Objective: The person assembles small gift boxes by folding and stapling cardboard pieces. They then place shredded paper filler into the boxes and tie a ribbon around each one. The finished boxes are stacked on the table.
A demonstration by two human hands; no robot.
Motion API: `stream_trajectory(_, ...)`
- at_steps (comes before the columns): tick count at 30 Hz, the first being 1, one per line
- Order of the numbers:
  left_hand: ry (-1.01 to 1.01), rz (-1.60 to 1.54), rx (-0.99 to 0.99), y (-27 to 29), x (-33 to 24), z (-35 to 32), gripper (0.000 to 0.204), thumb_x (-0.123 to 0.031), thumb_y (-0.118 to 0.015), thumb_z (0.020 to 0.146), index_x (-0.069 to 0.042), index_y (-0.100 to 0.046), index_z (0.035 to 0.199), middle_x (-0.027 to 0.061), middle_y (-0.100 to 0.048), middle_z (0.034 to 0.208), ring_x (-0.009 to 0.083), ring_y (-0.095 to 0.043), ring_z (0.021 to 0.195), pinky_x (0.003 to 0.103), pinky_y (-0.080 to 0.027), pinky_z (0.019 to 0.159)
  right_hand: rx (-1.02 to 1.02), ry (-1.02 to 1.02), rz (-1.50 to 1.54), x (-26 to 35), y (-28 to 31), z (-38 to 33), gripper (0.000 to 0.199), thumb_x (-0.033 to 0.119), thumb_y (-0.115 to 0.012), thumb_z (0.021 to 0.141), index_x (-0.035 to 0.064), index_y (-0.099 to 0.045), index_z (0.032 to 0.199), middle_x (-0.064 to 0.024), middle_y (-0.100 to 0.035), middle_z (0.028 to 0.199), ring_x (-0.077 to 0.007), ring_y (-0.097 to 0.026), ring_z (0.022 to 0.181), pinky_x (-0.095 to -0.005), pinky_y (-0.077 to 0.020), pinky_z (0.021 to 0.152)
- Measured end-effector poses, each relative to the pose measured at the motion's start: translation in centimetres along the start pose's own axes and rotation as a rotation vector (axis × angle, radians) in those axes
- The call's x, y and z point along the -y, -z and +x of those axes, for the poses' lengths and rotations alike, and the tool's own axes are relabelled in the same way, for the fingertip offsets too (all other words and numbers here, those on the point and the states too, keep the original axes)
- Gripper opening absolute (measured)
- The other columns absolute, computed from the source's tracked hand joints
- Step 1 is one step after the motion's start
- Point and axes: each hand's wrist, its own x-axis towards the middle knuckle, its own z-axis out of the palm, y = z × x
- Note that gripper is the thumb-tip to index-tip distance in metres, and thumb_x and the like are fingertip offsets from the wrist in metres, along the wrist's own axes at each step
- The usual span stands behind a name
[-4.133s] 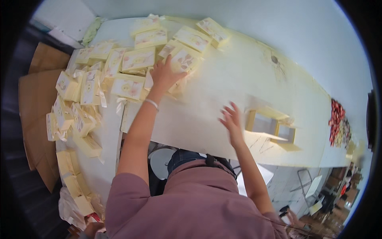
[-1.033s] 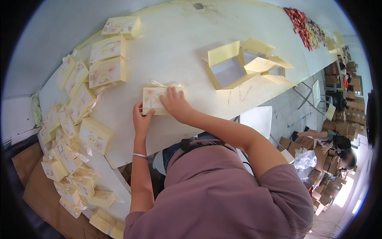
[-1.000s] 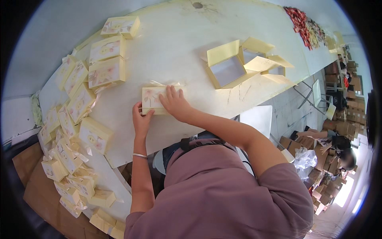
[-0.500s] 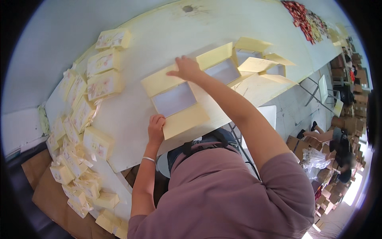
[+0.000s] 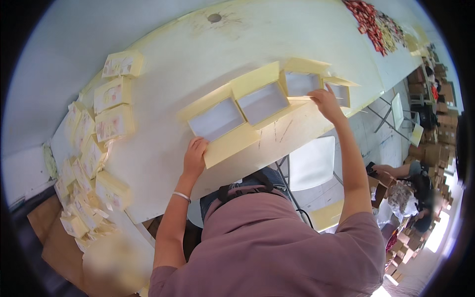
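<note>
An open yellow box with a white inside (image 5: pixel 217 121) lies on the pale table (image 5: pixel 208 54), its flaps spread out. My left hand (image 5: pixel 194 156) holds its near left corner, fingers over the edge. A second open yellow box (image 5: pixel 261 101) lies just to its right. My right hand (image 5: pixel 326 101) reaches further right, fingers on the near flap of a third open yellow box (image 5: pixel 303 83). A fourth, smaller open box (image 5: pixel 340 91) sits beyond that hand.
Several closed yellow printed boxes (image 5: pixel 114 123) are piled along the table's left end. Red items (image 5: pixel 368 22) lie in a strip at the far right. A white chair (image 5: pixel 311 163) stands below the table edge. Another person (image 5: pixel 420 188) sits among cartons at right.
The open box my right hand was setting down half a second ago now lies flat by my left hand. My right hand has moved right to the further open boxes.
</note>
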Motion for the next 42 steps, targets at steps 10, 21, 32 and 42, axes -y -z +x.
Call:
stream_trajectory(10,0.102,-0.235,0.265,-3.4,-0.5,2.4,0.022,-0.007,-0.049,0.076,-0.005,-0.054,0.097,0.0137,-0.053,0.105,0.0316,-0.044,0.109,0.038,-0.039,0.089,0.039,0.370,-0.300,-9.4,1.5,-1.2,0.015,0.005,-0.054,0.075,0.0067,-0.063,0.087,-0.0075,-0.057,0.106,-0.0289,-0.047,0.109,-0.0456,-0.0278,0.100)
stream_trajectory(21,1.167,0.652,-0.734,18.9,12.8,-17.9,0.061,-0.032,-0.062,0.075,-0.008,-0.038,0.126,0.0253,-0.032,0.131,0.0382,-0.027,0.123,0.051,-0.024,0.099,-0.029,0.263,0.292,18.5,4.8,6.2,0.046,-0.007,-0.046,0.079,0.0039,-0.044,0.123,-0.0126,-0.048,0.123,-0.0250,-0.041,0.118,-0.0325,-0.0313,0.098)
stream_trajectory(32,0.570,0.474,-0.224,15.1,7.0,-19.1,0.067,-0.029,-0.066,0.070,-0.009,-0.039,0.127,0.0216,-0.031,0.132,0.0385,-0.030,0.122,0.044,-0.028,0.099,0.189,1.204,-0.133,47.7,-15.7,4.6,0.055,0.007,-0.055,0.070,0.0048,-0.041,0.124,-0.0225,-0.026,0.136,-0.0345,-0.030,0.124,-0.0487,-0.0304,0.097)
stream_trajectory(42,0.872,-0.221,-0.684,8.9,8.3,-20.5,0.061,-0.015,-0.074,0.065,-0.001,-0.042,0.115,0.0126,-0.047,0.105,0.0227,-0.047,0.096,0.032,-0.039,0.080,0.065,0.947,-0.358,46.0,-18.8,0.4,0.047,0.019,-0.053,0.076,0.0011,-0.044,0.119,-0.0335,-0.040,0.121,-0.0450,-0.042,0.110,-0.0512,-0.0449,0.077)
